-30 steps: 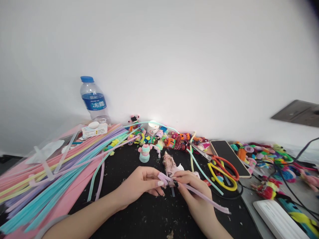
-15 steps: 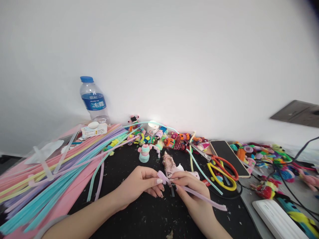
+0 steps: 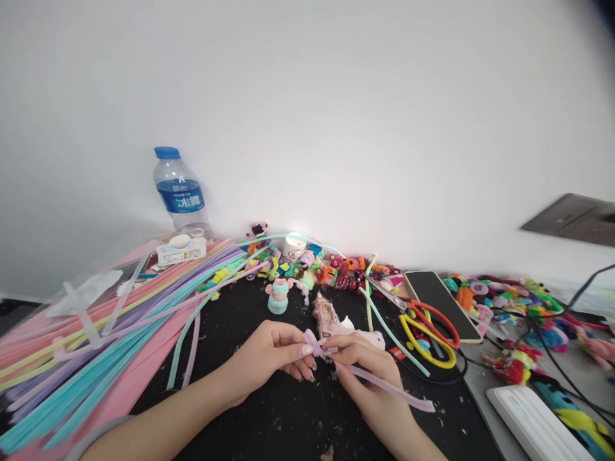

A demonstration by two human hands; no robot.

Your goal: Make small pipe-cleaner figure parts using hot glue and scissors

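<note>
A light purple pipe cleaner (image 3: 391,388) runs between my hands, its coiled end at the left and its loose tail trailing to the lower right. My left hand (image 3: 271,358) pinches the coil between thumb and index finger. With thumb and fingertips closed, my right hand (image 3: 368,365) grips the strand just beside the coil. Right behind my hands lies a pale pink glue gun (image 3: 362,336) with a stained, glue-crusted nozzle (image 3: 325,310). A small mint and pink pipe-cleaner figure (image 3: 277,298) stands upright beyond my left hand.
Scissors with red and yellow handles (image 3: 432,336) lie right of my hands, near a phone (image 3: 442,301). Bundled pipe cleaners (image 3: 144,333) spread at the left, below a water bottle (image 3: 180,192). Colourful figures (image 3: 346,275) line the wall. A white power bank (image 3: 533,419) sits at right.
My right hand has shifted slightly, and its fingers have moved along the strand beside the coil. The pipe cleaner's tail has swung a little left. My left hand has stayed almost still.
</note>
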